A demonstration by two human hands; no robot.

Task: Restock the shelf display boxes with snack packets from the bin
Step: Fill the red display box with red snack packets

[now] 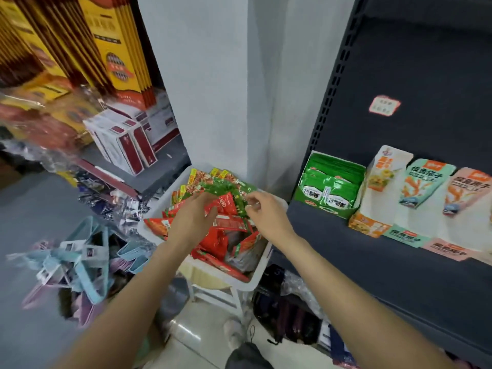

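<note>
Your left hand (193, 222) and right hand (262, 211) both pinch a fan of green snack packets (226, 189) just above the white bin (255, 275), probably to square them. The green display box (330, 182) waits on the dark shelf (346, 235), already fairly full.

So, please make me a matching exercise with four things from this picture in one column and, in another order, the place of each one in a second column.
Things:
1. green display box
2. white bin
3. white and dark red cartons
4. pale blue hangers

Places:
A. heaped at lower left
B. on the left-hand shelf, below the tall yellow boxes
C. left end of the row on the dark right-hand shelf
D. under both hands, full of snack packets

Pairs: 1-C, 2-D, 3-B, 4-A
</note>
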